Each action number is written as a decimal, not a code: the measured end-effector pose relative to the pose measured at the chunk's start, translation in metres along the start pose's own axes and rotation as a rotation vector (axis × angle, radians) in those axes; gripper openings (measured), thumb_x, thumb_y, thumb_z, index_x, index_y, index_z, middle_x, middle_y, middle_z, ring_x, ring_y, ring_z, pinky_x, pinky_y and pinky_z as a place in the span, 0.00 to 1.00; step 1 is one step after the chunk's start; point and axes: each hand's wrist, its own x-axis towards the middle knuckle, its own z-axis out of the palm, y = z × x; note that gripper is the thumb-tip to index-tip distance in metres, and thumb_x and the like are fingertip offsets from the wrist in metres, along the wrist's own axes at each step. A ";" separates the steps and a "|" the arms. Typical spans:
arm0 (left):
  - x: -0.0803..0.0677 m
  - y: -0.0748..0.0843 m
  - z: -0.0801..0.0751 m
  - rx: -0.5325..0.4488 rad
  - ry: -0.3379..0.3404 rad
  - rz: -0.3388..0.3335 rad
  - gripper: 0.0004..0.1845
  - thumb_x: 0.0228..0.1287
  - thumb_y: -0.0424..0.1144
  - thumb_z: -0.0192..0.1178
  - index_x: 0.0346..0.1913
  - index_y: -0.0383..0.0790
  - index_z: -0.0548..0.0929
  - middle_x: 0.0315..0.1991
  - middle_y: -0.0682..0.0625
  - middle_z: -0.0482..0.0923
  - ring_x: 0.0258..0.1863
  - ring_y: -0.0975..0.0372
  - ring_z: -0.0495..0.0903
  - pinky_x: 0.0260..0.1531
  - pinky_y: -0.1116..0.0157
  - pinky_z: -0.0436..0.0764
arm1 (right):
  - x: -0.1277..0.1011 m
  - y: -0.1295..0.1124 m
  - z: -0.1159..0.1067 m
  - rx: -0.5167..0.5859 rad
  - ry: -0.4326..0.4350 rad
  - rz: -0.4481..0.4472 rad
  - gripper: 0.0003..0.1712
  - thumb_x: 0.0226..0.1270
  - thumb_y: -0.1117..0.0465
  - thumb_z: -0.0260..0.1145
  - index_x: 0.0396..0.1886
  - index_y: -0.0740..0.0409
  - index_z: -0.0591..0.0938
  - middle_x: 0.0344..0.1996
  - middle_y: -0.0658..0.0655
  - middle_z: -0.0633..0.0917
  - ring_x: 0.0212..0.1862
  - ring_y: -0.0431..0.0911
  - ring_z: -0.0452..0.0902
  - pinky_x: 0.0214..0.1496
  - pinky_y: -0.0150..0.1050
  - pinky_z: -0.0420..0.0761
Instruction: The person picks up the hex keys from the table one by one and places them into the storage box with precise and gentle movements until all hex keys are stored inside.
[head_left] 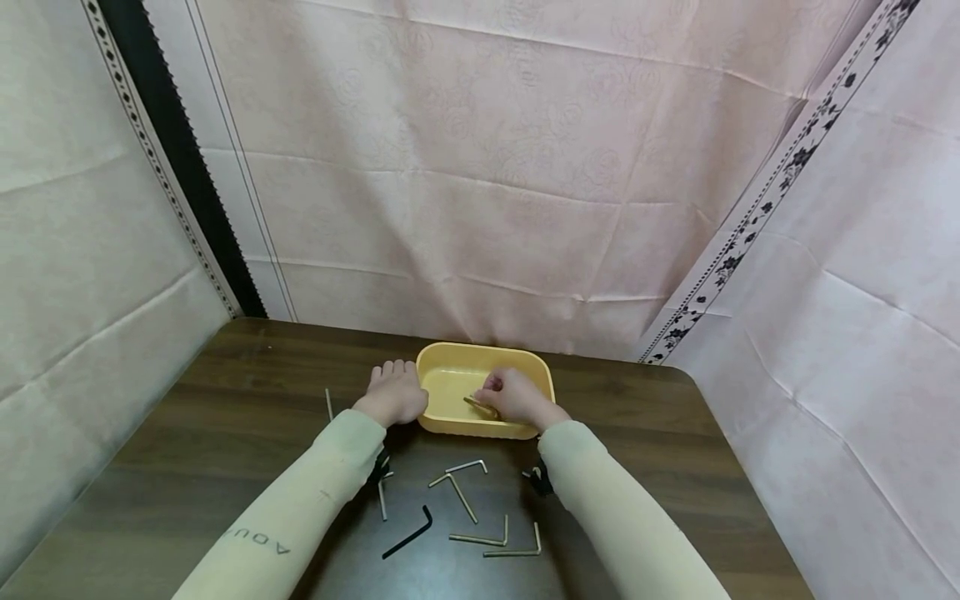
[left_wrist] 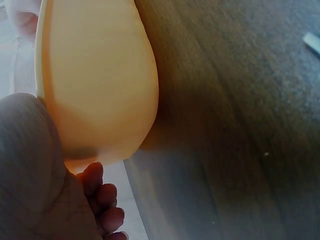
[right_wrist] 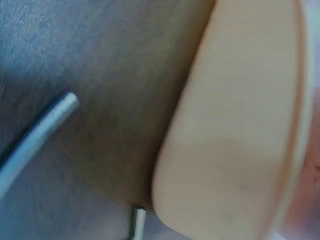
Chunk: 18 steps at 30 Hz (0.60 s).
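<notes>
A yellow plastic tray (head_left: 456, 379) stands near the back of the table. At its left end my left hand (head_left: 393, 393) holds the rim, and in the left wrist view the thumb (left_wrist: 22, 130) lies against the edge with the fingertips (left_wrist: 107, 195) curled at the tray's end. Reaching over the near right side of the tray, my right hand (head_left: 513, 396) pinches a brass-coloured hex key (head_left: 478, 406) low inside it. The tray wall (right_wrist: 225, 145) hides most of that hand in the right wrist view.
Several L-shaped hex keys lie on the table in front of the tray, among them a black one (head_left: 408, 533) and a brass-coloured one (head_left: 513, 552). Another key (head_left: 328, 403) lies left of the left hand. Cloth curtains (head_left: 480, 167) hang behind and at both sides.
</notes>
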 end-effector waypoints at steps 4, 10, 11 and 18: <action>0.001 -0.001 0.002 -0.002 -0.003 -0.001 0.28 0.69 0.46 0.45 0.63 0.28 0.64 0.54 0.37 0.65 0.53 0.46 0.61 0.57 0.48 0.55 | -0.009 0.001 -0.015 0.051 0.079 -0.070 0.13 0.63 0.50 0.69 0.36 0.54 0.80 0.28 0.49 0.78 0.32 0.43 0.73 0.36 0.39 0.73; 0.001 -0.001 0.001 -0.016 -0.007 0.003 0.27 0.69 0.46 0.44 0.63 0.29 0.64 0.53 0.37 0.65 0.51 0.47 0.61 0.56 0.47 0.55 | -0.036 0.016 -0.048 0.093 0.197 -0.087 0.17 0.61 0.49 0.71 0.41 0.54 0.80 0.31 0.49 0.81 0.36 0.43 0.76 0.41 0.41 0.75; 0.001 -0.001 0.001 -0.017 -0.007 0.002 0.27 0.69 0.45 0.44 0.63 0.29 0.64 0.53 0.37 0.65 0.51 0.47 0.61 0.56 0.47 0.55 | -0.041 0.020 -0.053 0.099 0.208 -0.082 0.17 0.61 0.49 0.71 0.41 0.55 0.80 0.31 0.49 0.81 0.37 0.43 0.76 0.42 0.41 0.75; 0.003 -0.002 0.002 -0.018 -0.018 -0.007 0.28 0.70 0.46 0.45 0.64 0.29 0.63 0.55 0.37 0.64 0.53 0.46 0.60 0.57 0.48 0.55 | -0.077 0.064 -0.071 0.102 0.230 -0.033 0.22 0.59 0.47 0.71 0.44 0.58 0.79 0.34 0.51 0.82 0.38 0.45 0.77 0.42 0.42 0.76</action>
